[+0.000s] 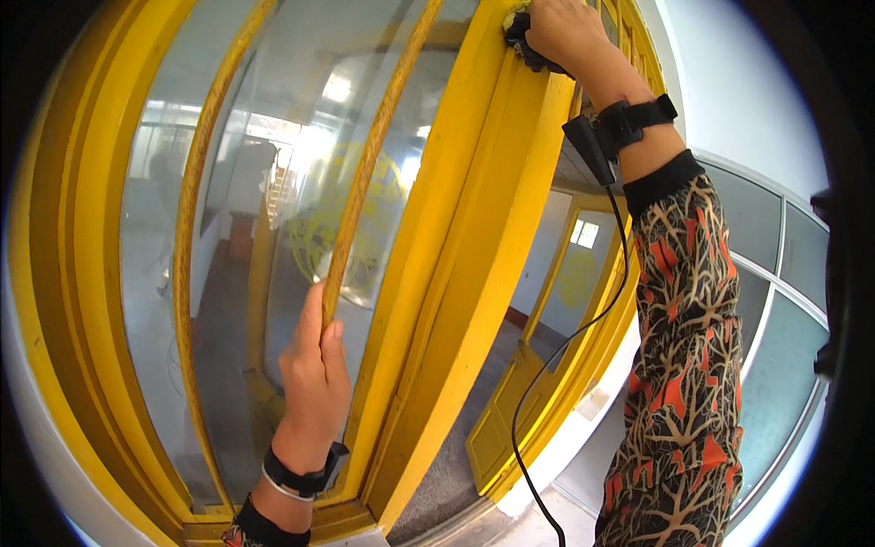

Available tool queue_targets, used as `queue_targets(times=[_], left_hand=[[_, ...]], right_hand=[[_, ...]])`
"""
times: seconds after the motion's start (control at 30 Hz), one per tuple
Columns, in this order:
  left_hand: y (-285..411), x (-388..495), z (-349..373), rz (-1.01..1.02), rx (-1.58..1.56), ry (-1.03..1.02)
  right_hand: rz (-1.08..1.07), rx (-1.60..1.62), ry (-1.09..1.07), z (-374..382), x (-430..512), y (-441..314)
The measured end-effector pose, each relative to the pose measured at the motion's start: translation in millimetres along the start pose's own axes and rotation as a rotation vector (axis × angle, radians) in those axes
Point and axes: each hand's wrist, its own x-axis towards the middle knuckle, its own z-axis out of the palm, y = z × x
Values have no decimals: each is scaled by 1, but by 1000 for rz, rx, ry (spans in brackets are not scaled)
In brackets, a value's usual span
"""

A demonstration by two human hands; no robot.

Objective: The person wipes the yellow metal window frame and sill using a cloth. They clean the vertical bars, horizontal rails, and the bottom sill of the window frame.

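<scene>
My left hand [316, 372] grips a wood-grained window bar [362, 178] low down, with thumb and fingers on either side of it. A second bar [186, 232] runs to its left, in front of the glass pane [287, 205]. At the top, my right hand [564, 31] presses a dark, crumpled cloth [530, 48] against the yellow wooden frame [472, 198]. Some light yellow shows at the cloth's upper edge. Part of the cloth is hidden behind my fingers.
Right of the frame is a doorway with an open yellow door [509, 417]. A black cable [547, 369] hangs from the device on my right wrist [605, 140]. Farther right stands a metal-framed glazed partition [772, 321]. A white wall [738, 89] rises above it.
</scene>
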Motion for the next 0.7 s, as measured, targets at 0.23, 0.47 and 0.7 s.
queue_targets(times=[0.23, 0.47, 0.7], left_hand=[[11, 18, -6, -17, -22, -13], [10, 20, -2, 15, -13, 15], [-2, 16, 2, 1, -27, -3]], right_hand=[[-30, -3, -52, -21, -52, -43], [-186, 166, -53, -62, -151, -98], [-333, 402, -295, -100, -283, -174]])
